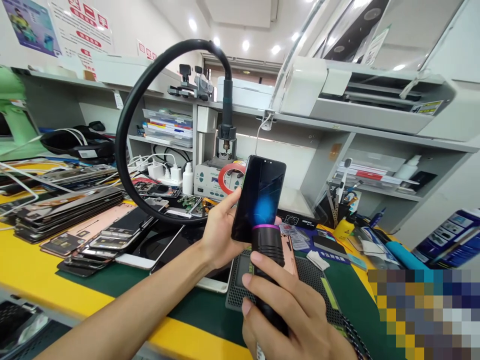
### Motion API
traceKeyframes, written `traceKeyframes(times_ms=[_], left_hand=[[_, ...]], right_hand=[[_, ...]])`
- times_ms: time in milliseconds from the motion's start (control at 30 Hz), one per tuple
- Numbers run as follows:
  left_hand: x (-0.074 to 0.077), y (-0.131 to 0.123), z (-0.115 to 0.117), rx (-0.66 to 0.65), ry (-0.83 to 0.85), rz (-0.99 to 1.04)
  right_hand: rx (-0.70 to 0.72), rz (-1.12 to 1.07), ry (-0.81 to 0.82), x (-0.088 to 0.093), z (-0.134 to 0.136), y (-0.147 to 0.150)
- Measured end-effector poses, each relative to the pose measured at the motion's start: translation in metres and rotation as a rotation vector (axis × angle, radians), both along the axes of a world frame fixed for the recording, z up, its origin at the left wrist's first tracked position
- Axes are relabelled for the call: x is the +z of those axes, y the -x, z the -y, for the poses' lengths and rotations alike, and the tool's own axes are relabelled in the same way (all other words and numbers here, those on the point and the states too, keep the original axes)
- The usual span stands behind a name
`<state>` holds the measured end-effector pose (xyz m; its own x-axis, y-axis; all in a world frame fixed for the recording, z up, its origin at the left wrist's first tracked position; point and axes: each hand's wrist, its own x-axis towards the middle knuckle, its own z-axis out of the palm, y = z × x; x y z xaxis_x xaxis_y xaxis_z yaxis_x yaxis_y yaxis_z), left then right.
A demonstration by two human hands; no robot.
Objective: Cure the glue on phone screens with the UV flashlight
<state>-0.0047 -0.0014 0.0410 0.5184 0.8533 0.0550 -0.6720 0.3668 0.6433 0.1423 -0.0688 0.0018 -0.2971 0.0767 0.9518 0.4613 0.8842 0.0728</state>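
While my left hand (219, 235) pinches the dark phone (260, 195) upright by its edges, I see my right hand (296, 310) wrapped tight round a black torch (268, 250), purple-ringed head just at the phone's lower end. Left of both hands, stacked screens (63, 212) lie on the yellow bench (30, 270).

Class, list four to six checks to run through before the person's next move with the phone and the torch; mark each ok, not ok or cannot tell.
1. Left hand grips the phone by its edges: ok.
2. Right hand is wrapped around the torch: ok.
3. Torch head aimed at the phone's glass, blue glow showing: ok.
4. Glass free of cracks: cannot tell.
5. Green mat lies below both hands: ok.
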Motion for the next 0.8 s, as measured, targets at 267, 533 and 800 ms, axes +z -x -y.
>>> traceKeyframes(times_ms=[267, 533, 800], left_hand=[[-0.0021, -0.0023, 0.0019, -0.027, -0.069, 0.055], [-0.0016, -0.0027, 0.0031, -0.034, -0.043, 0.040], [-0.0002, -0.0035, 0.0035, -0.020, -0.030, 0.062]], right_hand=[[-0.028, -0.024, -0.037, 0.0015, -0.0066, -0.0025], [0.019, -0.079, -0.023, 0.0007, -0.0054, -0.0013], [0.022, -0.071, -0.082, -0.0032, -0.0071, 0.0006]])
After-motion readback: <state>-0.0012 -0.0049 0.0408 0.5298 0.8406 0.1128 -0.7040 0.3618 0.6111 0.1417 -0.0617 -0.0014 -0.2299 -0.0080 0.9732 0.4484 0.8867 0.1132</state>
